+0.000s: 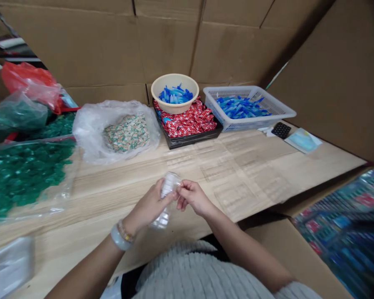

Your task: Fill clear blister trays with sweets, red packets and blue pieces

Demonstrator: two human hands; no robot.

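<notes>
A clear plastic package with white pieces (170,182) is held over the wooden table near its front edge. My left hand (151,205) wraps round it from the left, with the thumb across its front. The lower part of the package shows below that hand. At its right side, my right hand (191,196) pinches the package's edge between thumb and fingertips, its other fingers curled. Fine detail of the package is blurred.
Along the back are a white bag of small packets (90,120), a black tray (190,141) of red packets under a cream bowl (174,109), and a white basket (252,122). Green pieces (25,174) lie left. An open carton (293,253) stands right.
</notes>
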